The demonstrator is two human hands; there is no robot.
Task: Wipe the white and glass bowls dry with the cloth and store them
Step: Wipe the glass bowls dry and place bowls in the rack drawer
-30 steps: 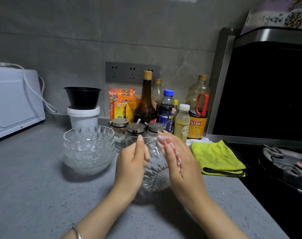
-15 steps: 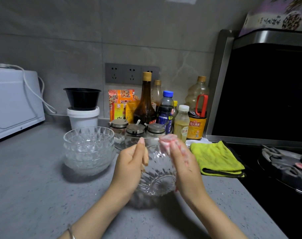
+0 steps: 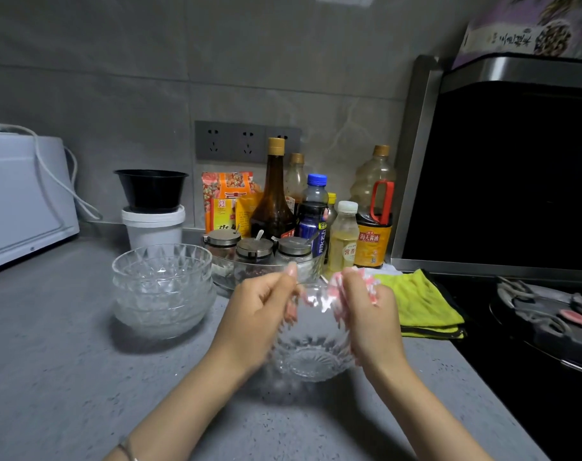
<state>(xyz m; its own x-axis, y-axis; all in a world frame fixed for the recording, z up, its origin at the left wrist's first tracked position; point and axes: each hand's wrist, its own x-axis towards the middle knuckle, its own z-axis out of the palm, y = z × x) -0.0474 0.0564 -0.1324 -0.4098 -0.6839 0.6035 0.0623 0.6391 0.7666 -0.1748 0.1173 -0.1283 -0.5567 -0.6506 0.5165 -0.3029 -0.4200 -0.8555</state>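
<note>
closest in: forearms rising from the bottom edge, thin bracelet [image 3: 127,451] on the left wrist. just above the grey counter [image 3: 50,377], glass bowl [image 3: 311,347] held tilted between both hands, mouth turned toward the camera, blurred with motion. left hand [image 3: 256,322] curled round the near-left rim, fingers closed on the glass, thumb on top. right hand [image 3: 366,314] clasped on the right rim with a pink-and-white cloth [image 3: 341,287] bunched under the fingers, pressed against the wall of the bowl.

step in hand, by the look of it: drying this glass bowl, rim and wall under the cloth.

further back on the left, stack of glass bowls [image 3: 163,287] standing on the counter, well apart from the hands. to the right, folded yellow cloth [image 3: 415,301] lying beside the stove.

farthest, bottles and jars against the wall. no white bowl clearly made out.

next, probably: turning the bowl to reach the unwiped side, then setting it onto the stack, gently, glass on glass.
</note>
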